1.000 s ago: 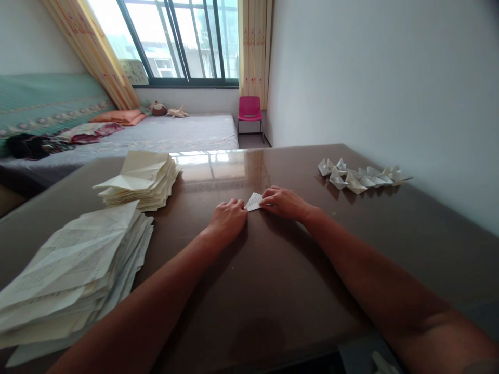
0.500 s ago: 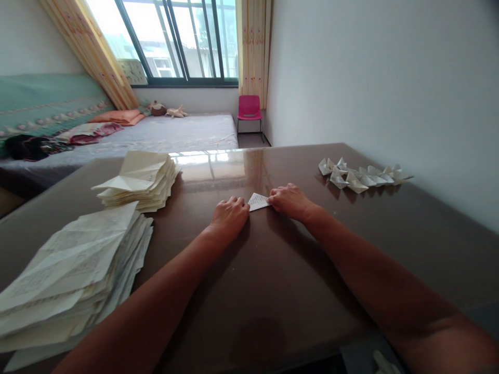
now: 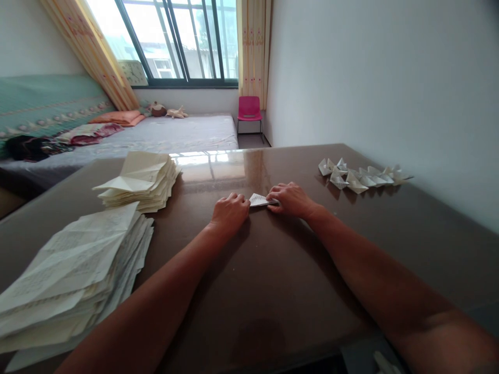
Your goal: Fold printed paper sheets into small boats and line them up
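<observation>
A small folded sheet of paper [image 3: 258, 200], white with writing on it, lies between my two hands at the middle of the brown table [image 3: 257, 291]. It is creased into a low triangle with its peak pointing away from me. My left hand [image 3: 231, 212] grips the left corner, fingers curled and partly hidden behind the knuckles. At the right corner, my right hand [image 3: 289, 200] pinches the paper between thumb and fingers. Its right end is covered by those fingers.
Two stacks of paper stand on the left: a cream stack [image 3: 140, 182] farther back and a written-on stack [image 3: 74, 270] nearer. Several folded paper boats [image 3: 356, 176] sit at the back right, near the white wall [image 3: 390, 78]. Beyond are a bed [image 3: 187, 132] and a pink chair [image 3: 249, 109].
My right hand's fingers have shifted, and the thumb now shows beneath the paper's right edge. The folded paper looks flatter and its lower right edge is slightly raised. My left hand stays nearly still.
</observation>
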Demonstrator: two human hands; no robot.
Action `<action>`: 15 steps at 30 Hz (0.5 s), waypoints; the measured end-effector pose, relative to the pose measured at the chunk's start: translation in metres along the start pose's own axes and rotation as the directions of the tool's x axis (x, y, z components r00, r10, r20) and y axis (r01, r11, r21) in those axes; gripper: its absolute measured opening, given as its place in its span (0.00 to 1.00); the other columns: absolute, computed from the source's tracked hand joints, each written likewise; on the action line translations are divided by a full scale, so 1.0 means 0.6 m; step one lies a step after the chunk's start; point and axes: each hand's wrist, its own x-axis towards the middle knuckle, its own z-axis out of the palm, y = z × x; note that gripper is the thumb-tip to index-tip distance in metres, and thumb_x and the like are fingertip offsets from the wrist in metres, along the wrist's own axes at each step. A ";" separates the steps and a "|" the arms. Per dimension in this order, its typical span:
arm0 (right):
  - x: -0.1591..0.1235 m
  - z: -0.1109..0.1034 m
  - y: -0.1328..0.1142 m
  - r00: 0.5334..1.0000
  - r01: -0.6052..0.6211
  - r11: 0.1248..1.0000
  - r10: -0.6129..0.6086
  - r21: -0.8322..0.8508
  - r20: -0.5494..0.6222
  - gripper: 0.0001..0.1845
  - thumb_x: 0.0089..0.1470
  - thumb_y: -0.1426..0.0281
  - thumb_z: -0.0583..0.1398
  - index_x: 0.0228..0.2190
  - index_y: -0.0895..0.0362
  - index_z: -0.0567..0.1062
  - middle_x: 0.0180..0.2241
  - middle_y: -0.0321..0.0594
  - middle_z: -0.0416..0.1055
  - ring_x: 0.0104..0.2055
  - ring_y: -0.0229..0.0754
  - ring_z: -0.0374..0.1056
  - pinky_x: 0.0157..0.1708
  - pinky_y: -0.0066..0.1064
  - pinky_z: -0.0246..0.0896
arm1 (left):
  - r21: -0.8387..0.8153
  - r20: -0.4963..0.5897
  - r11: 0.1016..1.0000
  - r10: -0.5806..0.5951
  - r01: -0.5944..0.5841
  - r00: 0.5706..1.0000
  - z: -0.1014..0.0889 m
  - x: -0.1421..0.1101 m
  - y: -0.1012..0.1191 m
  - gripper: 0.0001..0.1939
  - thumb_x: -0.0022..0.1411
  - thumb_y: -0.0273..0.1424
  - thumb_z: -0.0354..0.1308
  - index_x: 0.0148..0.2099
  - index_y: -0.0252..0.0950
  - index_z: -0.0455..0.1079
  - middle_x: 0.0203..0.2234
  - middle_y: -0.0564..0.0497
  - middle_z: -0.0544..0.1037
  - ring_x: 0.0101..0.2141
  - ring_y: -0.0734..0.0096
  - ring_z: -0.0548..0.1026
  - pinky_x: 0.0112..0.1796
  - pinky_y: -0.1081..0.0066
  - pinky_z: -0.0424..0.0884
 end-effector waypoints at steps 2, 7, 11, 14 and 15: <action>0.001 -0.001 0.003 0.999 0.000 0.997 0.003 0.076 -0.040 0.14 0.57 0.61 0.56 0.38 0.53 0.78 0.41 0.42 0.75 0.46 0.46 0.66 0.42 0.34 0.53 | -0.047 -0.037 0.996 -0.073 0.071 0.997 -0.007 0.000 -0.003 0.11 0.65 0.32 0.48 0.37 0.37 0.72 0.35 0.46 0.75 0.40 0.61 0.72 0.30 0.68 0.64; 0.010 -0.001 0.007 0.995 -0.035 0.821 0.080 0.569 -0.055 0.17 0.60 0.62 0.53 0.39 0.58 0.77 0.35 0.40 0.76 0.37 0.39 0.68 0.37 0.28 0.59 | -0.227 -0.044 0.938 -0.277 0.260 0.960 -0.021 0.011 -0.026 0.09 0.63 0.35 0.48 0.38 0.39 0.68 0.36 0.50 0.75 0.37 0.65 0.73 0.31 0.70 0.64; 0.017 0.014 0.002 0.982 -0.186 0.674 0.146 0.715 0.118 0.16 0.57 0.64 0.56 0.44 0.60 0.74 0.31 0.38 0.75 0.30 0.36 0.69 0.30 0.25 0.61 | -0.269 0.100 0.900 -0.328 0.343 0.939 -0.007 0.014 -0.045 0.09 0.62 0.35 0.49 0.36 0.39 0.69 0.37 0.50 0.75 0.37 0.65 0.73 0.34 0.69 0.66; 0.020 0.029 -0.005 0.973 -0.229 0.792 0.210 0.565 0.100 0.10 0.52 0.68 0.60 0.37 0.58 0.76 0.33 0.39 0.76 0.33 0.37 0.69 0.34 0.26 0.60 | -0.247 0.036 0.936 -0.249 0.250 0.968 0.010 0.006 -0.035 0.10 0.62 0.34 0.50 0.41 0.38 0.70 0.41 0.47 0.74 0.43 0.62 0.70 0.39 0.67 0.68; 0.021 0.033 -0.007 0.973 -0.228 0.826 0.219 0.516 0.080 0.09 0.52 0.69 0.60 0.35 0.58 0.77 0.33 0.39 0.76 0.34 0.37 0.70 0.35 0.26 0.60 | -0.250 -0.019 0.956 -0.162 0.152 0.987 0.015 0.003 -0.027 0.12 0.63 0.33 0.49 0.45 0.38 0.70 0.43 0.47 0.73 0.46 0.61 0.68 0.42 0.66 0.68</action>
